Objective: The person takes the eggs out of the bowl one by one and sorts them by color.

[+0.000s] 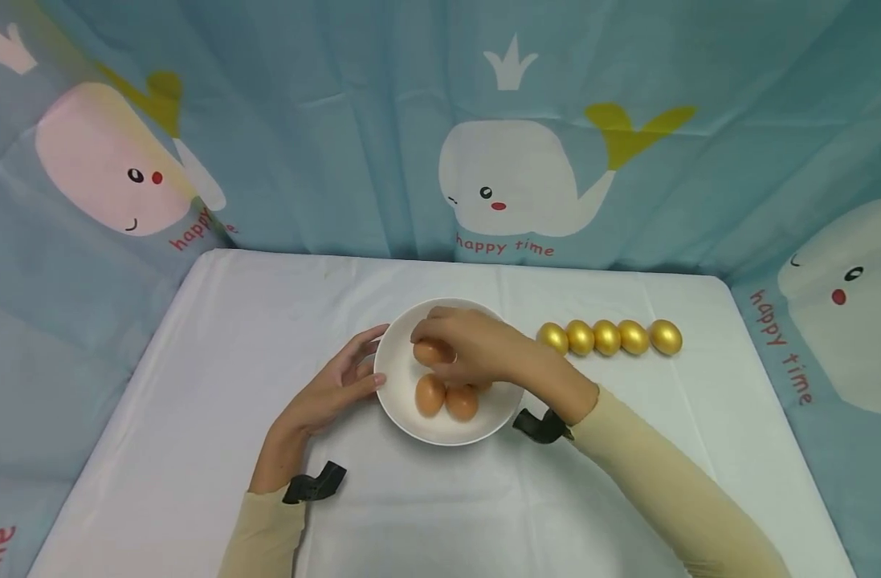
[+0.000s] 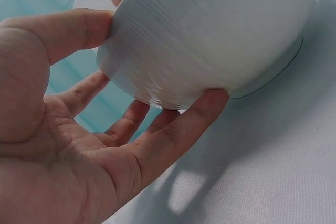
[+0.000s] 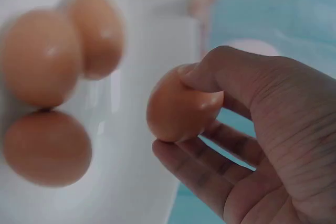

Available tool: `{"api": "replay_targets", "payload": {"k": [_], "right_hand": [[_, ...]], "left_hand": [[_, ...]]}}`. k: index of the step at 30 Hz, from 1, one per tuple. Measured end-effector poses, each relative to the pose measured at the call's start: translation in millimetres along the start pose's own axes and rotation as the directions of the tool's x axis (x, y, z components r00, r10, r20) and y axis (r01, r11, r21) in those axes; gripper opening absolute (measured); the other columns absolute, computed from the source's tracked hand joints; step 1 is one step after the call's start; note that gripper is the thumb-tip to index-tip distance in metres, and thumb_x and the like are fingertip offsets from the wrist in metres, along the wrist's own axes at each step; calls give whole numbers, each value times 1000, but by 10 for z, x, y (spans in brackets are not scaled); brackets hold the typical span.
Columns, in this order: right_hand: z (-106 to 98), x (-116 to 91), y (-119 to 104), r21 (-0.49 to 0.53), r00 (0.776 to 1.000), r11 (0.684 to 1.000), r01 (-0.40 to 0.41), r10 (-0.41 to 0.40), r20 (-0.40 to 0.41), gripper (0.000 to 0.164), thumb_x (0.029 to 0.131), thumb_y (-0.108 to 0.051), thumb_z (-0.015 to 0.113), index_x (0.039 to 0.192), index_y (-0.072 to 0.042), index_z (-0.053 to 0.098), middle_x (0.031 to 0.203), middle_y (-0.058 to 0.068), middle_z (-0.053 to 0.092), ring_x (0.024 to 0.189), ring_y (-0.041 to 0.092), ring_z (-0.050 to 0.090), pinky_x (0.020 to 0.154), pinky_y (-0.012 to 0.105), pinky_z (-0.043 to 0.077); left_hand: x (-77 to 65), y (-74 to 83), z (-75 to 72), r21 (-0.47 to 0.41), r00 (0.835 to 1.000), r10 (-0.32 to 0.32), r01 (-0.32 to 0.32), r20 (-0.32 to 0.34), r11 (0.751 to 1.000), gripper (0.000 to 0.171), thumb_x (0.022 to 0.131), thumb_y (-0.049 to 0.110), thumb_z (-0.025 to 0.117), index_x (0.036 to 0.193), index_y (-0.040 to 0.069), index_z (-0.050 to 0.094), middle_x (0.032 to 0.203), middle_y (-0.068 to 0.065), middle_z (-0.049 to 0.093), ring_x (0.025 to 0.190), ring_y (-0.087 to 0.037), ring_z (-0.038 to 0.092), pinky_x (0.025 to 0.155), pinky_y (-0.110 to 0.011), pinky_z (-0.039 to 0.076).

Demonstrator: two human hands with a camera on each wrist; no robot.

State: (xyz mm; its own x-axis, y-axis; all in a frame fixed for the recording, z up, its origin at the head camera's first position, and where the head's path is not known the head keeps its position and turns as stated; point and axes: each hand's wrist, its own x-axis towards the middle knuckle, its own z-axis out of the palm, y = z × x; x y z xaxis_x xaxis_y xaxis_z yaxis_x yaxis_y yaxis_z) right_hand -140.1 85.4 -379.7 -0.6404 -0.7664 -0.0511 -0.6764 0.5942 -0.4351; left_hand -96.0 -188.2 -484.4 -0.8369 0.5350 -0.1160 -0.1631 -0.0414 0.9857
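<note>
Over a white bowl [image 1: 397, 409], my right hand [image 1: 472, 343] pinches a brown egg [image 3: 184, 106] between thumb and fingers. Inside the bowl lie three more brown eggs, one of them a front-left egg [image 1: 430, 395] and another the egg beside it [image 1: 462, 403]; the third is mostly behind my right hand in the head view. My left hand [image 1: 336, 387] touches the bowl's left side. In the left wrist view its thumb [image 2: 86, 29] meets the rim, while the spread, fairly straight fingers [image 2: 173, 140] rest against the outer wall.
Several golden eggs [image 1: 606, 338] stand in a row right of the bowl, behind the right forearm. A white cloth [image 1: 411, 514] covers the table. Blue curtains [image 1: 368, 144] with whale prints hang at the back and sides. Each wrist carries a black camera mount [image 1: 316, 483].
</note>
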Motion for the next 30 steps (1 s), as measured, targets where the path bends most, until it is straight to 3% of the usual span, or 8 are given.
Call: {"api": "replay_targets", "payload": {"k": [5, 11, 18, 25, 30], "right_hand": [[-16, -264, 19, 169, 989, 984, -48, 71, -129, 38, 90, -11, 73, 127, -13, 68, 123, 0, 69, 115, 15, 62, 102, 36, 54], [40, -616, 110, 378, 946, 920, -105, 209, -247, 37, 93, -16, 78, 128, -20, 67, 127, -5, 66, 115, 13, 66, 97, 33, 61], [83, -924, 163, 428, 888, 899, -93, 270, -373, 37, 94, -14, 79, 128, -21, 68, 127, -3, 67, 112, 12, 66, 92, 30, 63], [179, -1120, 209, 474, 839, 874, -109, 337, -427, 40, 92, -8, 81, 128, -15, 66, 125, 1, 66, 115, 14, 66, 90, 27, 63], [240, -1274, 262, 542, 800, 832, -118, 403, -445, 44, 91, -7, 83, 130, -11, 64, 126, 3, 66, 115, 12, 66, 91, 24, 62]], "left_hand": [[3, 18, -3, 19, 1000, -9, 9, -8, 1000, 77, 103, 6, 65, 167, 23, 26, 164, -17, 34, 129, -15, 65, 93, -35, 62], [16, 12, 6, 32, 1000, -15, 16, -17, 999, 78, 102, 6, 66, 167, 24, 26, 165, -17, 35, 129, -14, 65, 93, -36, 62], [33, 23, 8, 32, 1000, -11, 12, -28, 999, 78, 102, 6, 66, 167, 24, 27, 163, -17, 36, 129, -12, 65, 93, -36, 62], [2, -4, 0, 43, 1000, -10, 11, -28, 999, 77, 103, 6, 65, 167, 23, 26, 163, -17, 35, 128, -12, 65, 91, -37, 63], [8, -2, 0, 41, 1000, -7, 8, -23, 999, 77, 103, 6, 64, 167, 24, 25, 164, -17, 34, 129, -12, 65, 91, -37, 62]]}}
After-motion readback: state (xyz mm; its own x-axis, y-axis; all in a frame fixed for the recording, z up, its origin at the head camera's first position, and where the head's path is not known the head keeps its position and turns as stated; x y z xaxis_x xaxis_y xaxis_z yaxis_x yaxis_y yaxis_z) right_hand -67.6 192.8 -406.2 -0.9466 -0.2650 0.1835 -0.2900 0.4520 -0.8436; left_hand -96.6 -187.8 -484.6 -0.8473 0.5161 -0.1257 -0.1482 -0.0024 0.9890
